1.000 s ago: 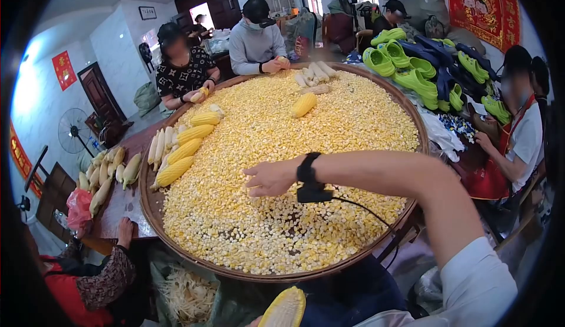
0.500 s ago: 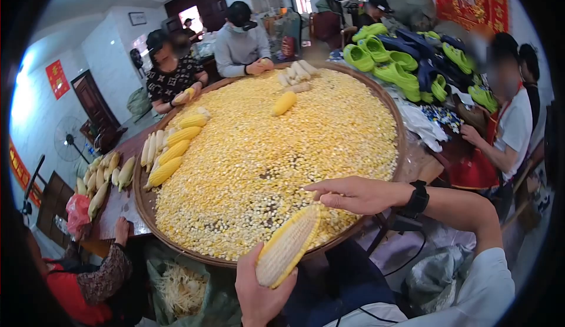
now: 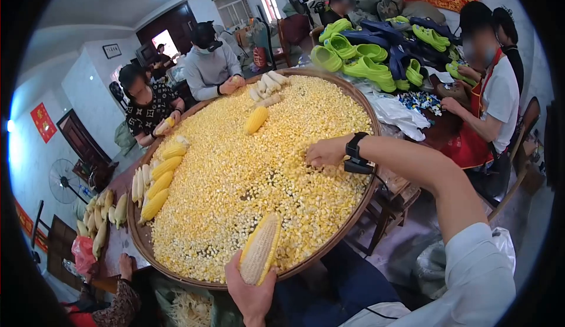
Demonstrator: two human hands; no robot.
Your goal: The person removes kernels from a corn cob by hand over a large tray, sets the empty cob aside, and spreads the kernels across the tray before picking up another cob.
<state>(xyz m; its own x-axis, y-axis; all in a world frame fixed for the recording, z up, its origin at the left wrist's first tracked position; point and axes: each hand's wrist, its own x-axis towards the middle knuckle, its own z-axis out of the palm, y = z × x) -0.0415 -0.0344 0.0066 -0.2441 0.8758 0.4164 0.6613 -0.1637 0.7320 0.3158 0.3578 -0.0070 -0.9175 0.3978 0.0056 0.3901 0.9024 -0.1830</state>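
Observation:
My left hand (image 3: pixel 249 290) grips the lower end of a partly shelled corn cob (image 3: pixel 259 250), tilted over the near rim. Its facing side is stripped pale, with yellow kernels along the edges. My right hand (image 3: pixel 325 152) is down in the loose corn kernels (image 3: pixel 288 180) on the right side of the big round tray (image 3: pixel 329 240). Its fingers are curled and partly buried or turned away, so whatever is in them is hidden. A black band with a small device (image 3: pixel 355 157) is on the right wrist. An unshelled yellow cob (image 3: pixel 256 120) lies farther back on the kernels.
Several yellow cobs (image 3: pixel 158 184) and stripped cobs (image 3: pixel 268 89) rest on the tray. Husked corn (image 3: pixel 101 214) and a pink bag (image 3: pixel 84 255) lie at left. Green clogs (image 3: pixel 369 71) are heaped at right. Other people sit around. A sack of husks (image 3: pixel 191 308) stands below the near rim.
My right hand has moved from above the cob, away and up in view, down into the kernels, fingers now curled. My left hand still holds the cob, slightly lower. The view has shifted.

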